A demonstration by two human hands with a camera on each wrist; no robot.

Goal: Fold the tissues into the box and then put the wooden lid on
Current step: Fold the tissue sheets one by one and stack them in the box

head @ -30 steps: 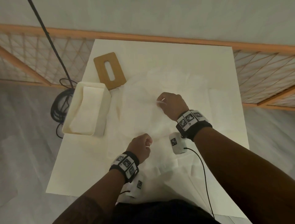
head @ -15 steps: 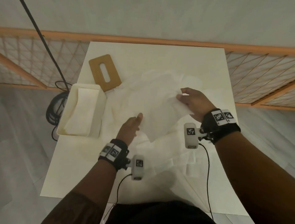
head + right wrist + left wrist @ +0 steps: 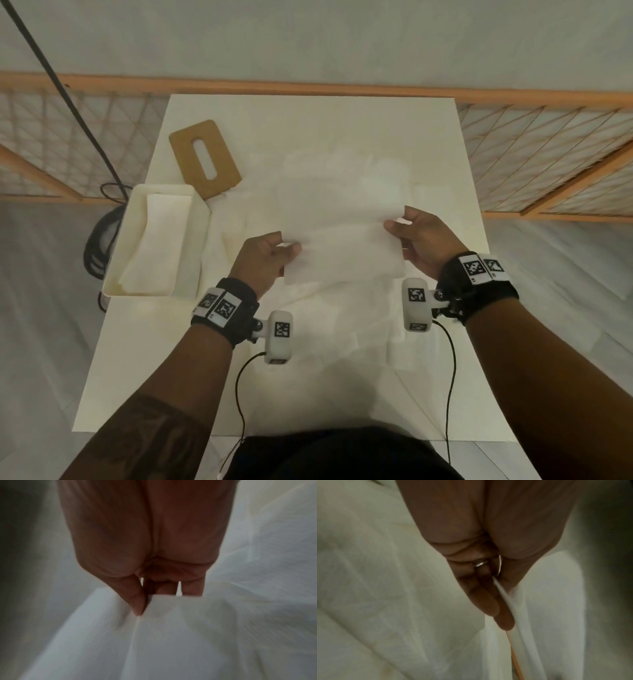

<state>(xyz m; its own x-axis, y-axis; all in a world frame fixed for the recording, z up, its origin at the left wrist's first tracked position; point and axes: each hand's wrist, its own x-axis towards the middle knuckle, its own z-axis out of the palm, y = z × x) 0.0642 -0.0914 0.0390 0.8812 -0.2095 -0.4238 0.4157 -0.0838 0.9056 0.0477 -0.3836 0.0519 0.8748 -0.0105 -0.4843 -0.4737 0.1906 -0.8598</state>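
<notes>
Progress is partial. Box (image 3: 156, 240) stands open at the left of the bench (image 3: 342, 116) with at least one folded tissue already inside. Left hand (image 3: 263, 260) and right hand (image 3: 423, 240) each pinch one end of a tissue (image 3: 342, 255), held doubled over just above the bench, so this fold is in hand. More loose tissues (image 3: 329, 192) lie spread on the bench. Wooden lid (image 3: 205, 158) lies flat just behind the box, not yet fitted.

One box (image 3: 156, 240), one wooden lid (image 3: 205, 158), two hands, left (image 3: 263, 262) and right (image 3: 423, 240), one worktop (image 3: 342, 116). One tissue (image 3: 342, 255) held up; the loose ones beneath blur together, uncountable.
</notes>
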